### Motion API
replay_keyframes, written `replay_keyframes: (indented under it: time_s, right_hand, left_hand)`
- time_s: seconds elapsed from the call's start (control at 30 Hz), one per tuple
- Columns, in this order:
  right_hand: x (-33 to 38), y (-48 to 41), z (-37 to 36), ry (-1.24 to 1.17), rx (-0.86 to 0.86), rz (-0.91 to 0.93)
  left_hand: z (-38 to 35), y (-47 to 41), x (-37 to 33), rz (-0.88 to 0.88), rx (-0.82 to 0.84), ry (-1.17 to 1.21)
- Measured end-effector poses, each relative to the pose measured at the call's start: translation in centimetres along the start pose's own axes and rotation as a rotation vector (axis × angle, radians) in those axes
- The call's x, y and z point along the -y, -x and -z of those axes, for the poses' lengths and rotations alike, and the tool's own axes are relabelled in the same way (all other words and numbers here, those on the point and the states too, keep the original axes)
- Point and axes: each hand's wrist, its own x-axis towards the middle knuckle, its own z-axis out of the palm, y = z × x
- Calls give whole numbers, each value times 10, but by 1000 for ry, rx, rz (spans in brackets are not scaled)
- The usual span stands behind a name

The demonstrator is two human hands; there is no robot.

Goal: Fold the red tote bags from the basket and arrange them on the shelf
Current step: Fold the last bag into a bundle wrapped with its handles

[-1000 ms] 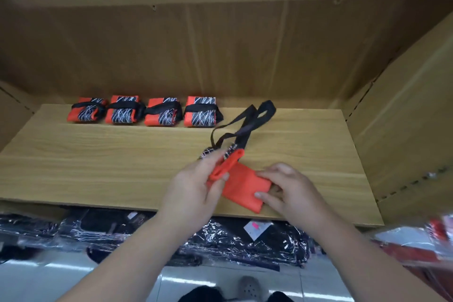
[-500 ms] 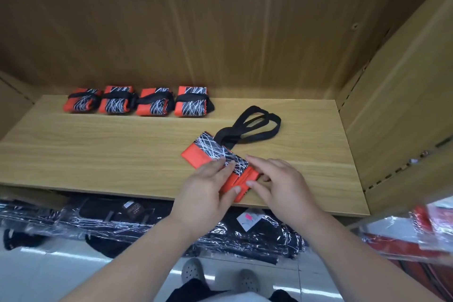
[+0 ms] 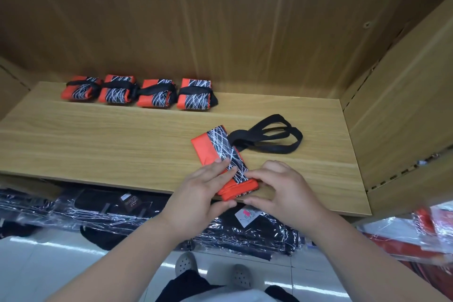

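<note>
Four folded bags (image 3: 152,95) are already lined up on the shelf (image 3: 98,144), well beyond and left of the left hand (image 3: 201,196). A fifth tote bag (image 3: 215,147) is pinched at its rolled near end by the left hand and right hand (image 3: 289,191). Beyond the right hand its straps (image 3: 247,137) lie loose, so rolling and tying are judged outstanding.
</note>
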Motion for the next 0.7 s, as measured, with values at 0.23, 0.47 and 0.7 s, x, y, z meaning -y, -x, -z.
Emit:
replay_keyframes:
  time_s: [0.23,0.47,0.7]
  right_hand:
    - [17,-18,17,369,1,259]
    - [25,-48,30,423,279,279]
    - [32,-70,18,219,259,-31]
  left_hand:
    - [19,-1,0,81,123,174]
    - [31,-2,-1,244,46,410]
    - [31,-18,0,411,-213,581]
